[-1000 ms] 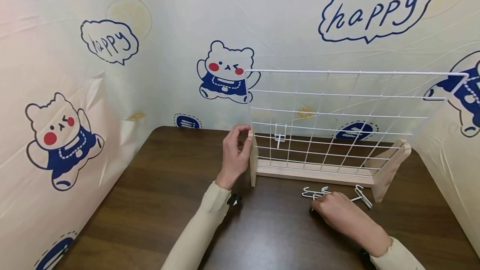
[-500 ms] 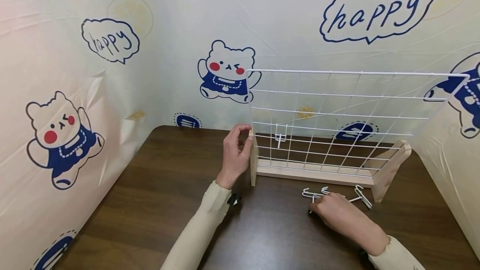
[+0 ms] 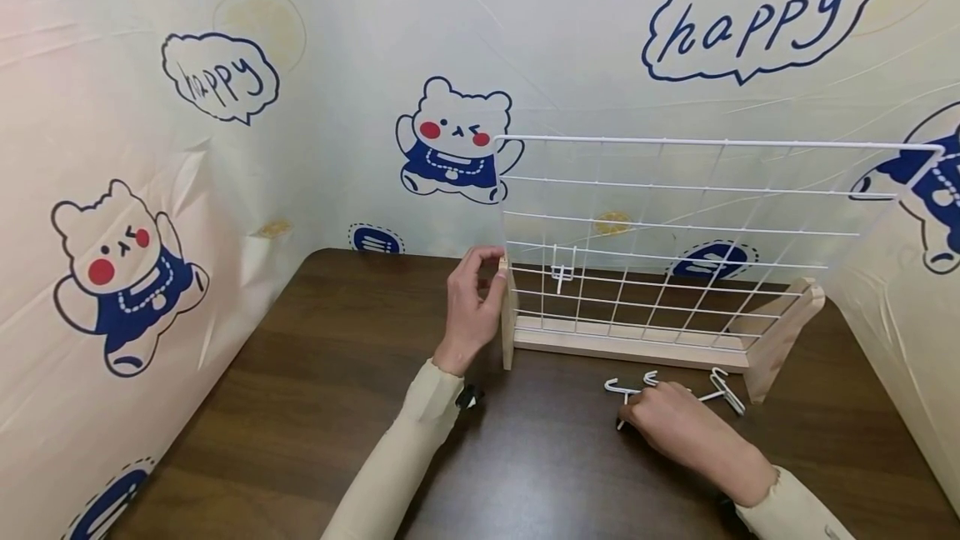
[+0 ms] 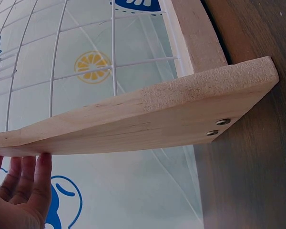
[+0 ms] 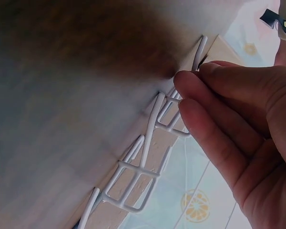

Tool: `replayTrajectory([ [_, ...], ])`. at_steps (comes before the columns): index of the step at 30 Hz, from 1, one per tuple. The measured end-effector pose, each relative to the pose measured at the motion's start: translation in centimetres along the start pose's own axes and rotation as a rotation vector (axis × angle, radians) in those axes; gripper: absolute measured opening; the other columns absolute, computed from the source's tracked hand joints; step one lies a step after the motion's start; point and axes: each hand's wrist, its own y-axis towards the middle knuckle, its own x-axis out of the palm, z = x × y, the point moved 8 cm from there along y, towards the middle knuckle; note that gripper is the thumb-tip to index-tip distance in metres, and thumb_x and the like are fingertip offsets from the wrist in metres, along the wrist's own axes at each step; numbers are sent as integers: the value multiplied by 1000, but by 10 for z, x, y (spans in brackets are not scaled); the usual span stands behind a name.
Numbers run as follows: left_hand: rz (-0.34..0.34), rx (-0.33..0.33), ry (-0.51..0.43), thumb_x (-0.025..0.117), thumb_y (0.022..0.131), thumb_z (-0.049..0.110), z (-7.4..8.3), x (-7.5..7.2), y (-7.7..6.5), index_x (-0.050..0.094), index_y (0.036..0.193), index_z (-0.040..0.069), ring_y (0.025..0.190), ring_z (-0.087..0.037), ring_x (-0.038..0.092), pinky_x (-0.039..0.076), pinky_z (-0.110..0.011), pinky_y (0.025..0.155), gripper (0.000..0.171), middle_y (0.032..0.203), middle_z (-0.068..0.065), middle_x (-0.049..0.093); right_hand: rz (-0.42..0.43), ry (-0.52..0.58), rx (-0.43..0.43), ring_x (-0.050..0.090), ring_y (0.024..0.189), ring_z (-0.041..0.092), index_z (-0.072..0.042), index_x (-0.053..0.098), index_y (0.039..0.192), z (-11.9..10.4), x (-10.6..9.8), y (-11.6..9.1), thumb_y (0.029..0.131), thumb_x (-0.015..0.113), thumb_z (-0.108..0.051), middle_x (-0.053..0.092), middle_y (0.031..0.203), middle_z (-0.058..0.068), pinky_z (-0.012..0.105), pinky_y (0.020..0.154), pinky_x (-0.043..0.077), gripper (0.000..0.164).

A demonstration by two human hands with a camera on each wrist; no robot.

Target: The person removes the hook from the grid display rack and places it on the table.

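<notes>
My left hand [image 3: 474, 302] holds the upper end of the rack's left wooden side panel [image 3: 507, 323]; in the left wrist view its fingertips [image 4: 44, 162] press the panel's outer face. Between the wooden sides stands a white wire grid [image 3: 645, 232], with one white wire hook [image 3: 561, 272] hung low on its left part. On the table in front, my right hand [image 3: 686, 432] pinches a white wire hook [image 5: 200, 50] between thumb and forefinger, partly hidden by the fingers. More loose hooks [image 5: 133, 183] lie close to it, one [image 3: 726, 394] right of the hand.
The rack's wooden base bar [image 3: 630, 342] and right side panel [image 3: 783, 340] stand on the dark brown table [image 3: 315, 407], just behind the loose hooks. A printed cloth [image 3: 337, 107] with bears and "happy" bubbles hangs around the table's back and sides.
The right hand has barely moved; the hook at its fingertips has shifted, with its end showing more below them. The left hand and rack keep their place.
</notes>
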Motion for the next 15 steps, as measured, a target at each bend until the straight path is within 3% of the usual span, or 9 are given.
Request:
replayTrajectory([
  [7, 1, -1, -2, 59, 101, 12, -1, 1, -1, 67, 122, 0, 106, -27, 69, 61, -34, 73, 25, 117, -14, 71, 9, -12, -10, 58, 51, 16, -22, 59, 64, -2, -1, -1, 72, 82, -6, 62, 61, -8, 34, 43, 37, 29],
  [15, -8, -7, 20, 58, 101, 15, 0, 0, 0, 66, 122, 1, 105, -26, 68, 59, -30, 73, 26, 117, -13, 71, 128, 35, -56, 55, 47, 13, -22, 57, 66, -1, -14, -2, 71, 83, -6, 59, 60, -9, 31, 41, 36, 31],
])
